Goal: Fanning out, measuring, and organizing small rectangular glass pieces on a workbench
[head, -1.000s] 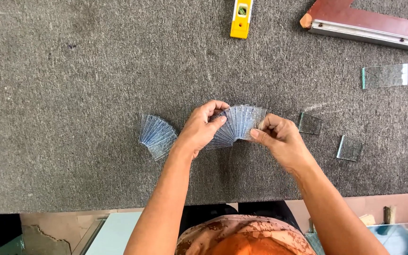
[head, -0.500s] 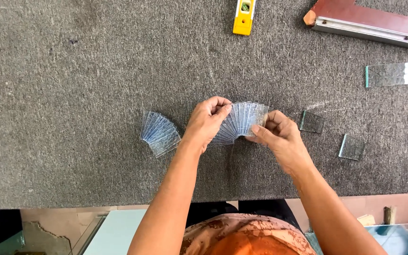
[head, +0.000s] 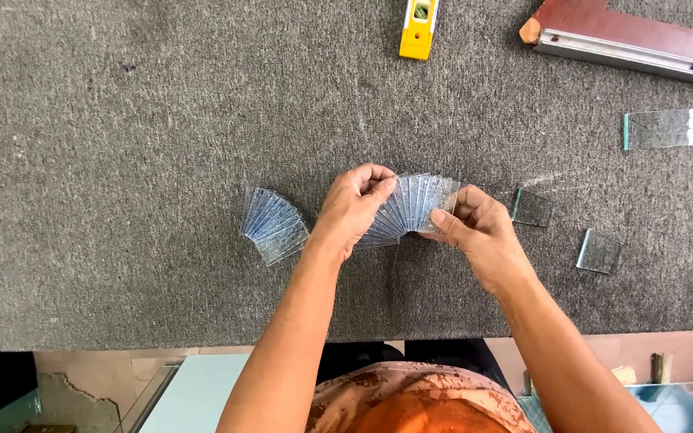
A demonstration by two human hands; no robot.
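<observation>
I noted both hands, left point(head: 354, 204) and right point(head: 475, 228), pinching one fanned glass stack point(head: 415, 204) on grey carpet point(head: 122, 120); a second fan point(head: 273, 224) lay left, untouched.

A grey carpet-like mat point(head: 122, 120) covers the work surface. At its far edge lies a yellow spirit level point(head: 418, 28), only partly in view, and to its right a long reddish bar with a metal strip point(head: 643, 44) runs slantwise. A clear rectangular glass strip point(head: 663, 128) lies flat near the right edge. Two small glass squares point(head: 532, 208) point(head: 599, 252) lie apart from each other on the mat. Below the mat's near edge, what may be larger glass sheets point(head: 675, 401) show dimly.
</observation>
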